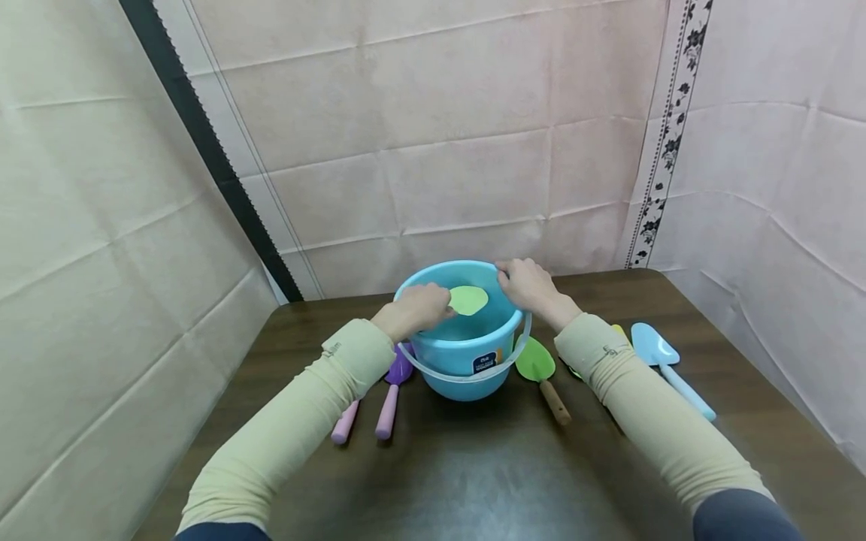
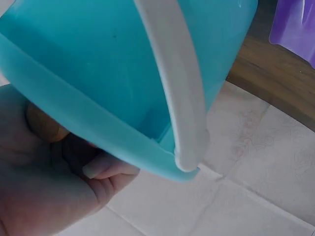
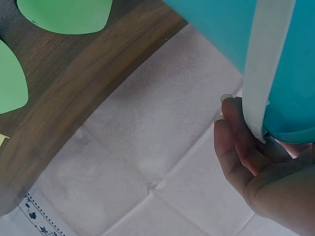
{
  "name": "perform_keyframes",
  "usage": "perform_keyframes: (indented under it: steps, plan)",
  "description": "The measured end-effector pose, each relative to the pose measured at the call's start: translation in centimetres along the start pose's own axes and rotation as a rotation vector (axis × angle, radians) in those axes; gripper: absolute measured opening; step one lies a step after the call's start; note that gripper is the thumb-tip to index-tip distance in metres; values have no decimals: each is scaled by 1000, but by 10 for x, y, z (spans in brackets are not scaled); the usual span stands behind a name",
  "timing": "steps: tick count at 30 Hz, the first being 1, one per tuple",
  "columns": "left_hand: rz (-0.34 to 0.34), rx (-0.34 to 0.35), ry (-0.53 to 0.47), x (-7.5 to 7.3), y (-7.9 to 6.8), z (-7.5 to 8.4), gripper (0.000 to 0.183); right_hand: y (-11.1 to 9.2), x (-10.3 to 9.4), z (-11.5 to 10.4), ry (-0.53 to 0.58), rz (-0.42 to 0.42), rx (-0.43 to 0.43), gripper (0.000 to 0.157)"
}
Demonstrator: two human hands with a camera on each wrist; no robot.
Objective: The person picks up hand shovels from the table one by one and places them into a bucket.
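A light blue bucket (image 1: 443, 355) with a pale bail (image 1: 467, 378) hanging down its front stands on the table. My left hand (image 1: 421, 306) is over the bucket's left rim. Its fingers curl round a brown wooden handle (image 2: 45, 123) in the left wrist view. Beside that hand, a light green shovel blade (image 1: 468, 300) shows inside the bucket. My right hand (image 1: 531, 287) holds the right rim, thumb and fingers on either side of it. In the right wrist view, its fingers (image 3: 236, 142) curl close behind the bail's end.
Left of the bucket lie a purple shovel (image 1: 399, 368) and another pink handle (image 1: 346, 422). To the right are a green trowel (image 1: 536, 359), a light blue shovel (image 1: 653, 346) and a yellow piece (image 1: 619, 330) partly behind my forearm. Cloth hangs round the table (image 1: 460, 481).
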State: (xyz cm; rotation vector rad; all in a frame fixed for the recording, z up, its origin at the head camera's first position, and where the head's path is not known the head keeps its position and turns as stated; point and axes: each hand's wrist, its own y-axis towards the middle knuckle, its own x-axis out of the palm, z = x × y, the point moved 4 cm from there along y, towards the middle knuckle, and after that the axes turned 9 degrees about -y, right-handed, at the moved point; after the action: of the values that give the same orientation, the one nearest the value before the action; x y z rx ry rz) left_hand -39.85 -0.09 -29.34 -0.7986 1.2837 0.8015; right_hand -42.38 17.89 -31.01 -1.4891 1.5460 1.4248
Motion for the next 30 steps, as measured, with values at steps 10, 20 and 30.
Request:
perform_keyframes:
  steps: [10,20,30]
  plan:
    - [-133,28,-4,8,8,2,22,2,0,0,-3,36,-25,41]
    - [-215,62,23,21,18,1,20,2,2,1,6,22,0,41]
    - [-282,73,54,32,27,0,26,3,1,3,3,18,5,41]
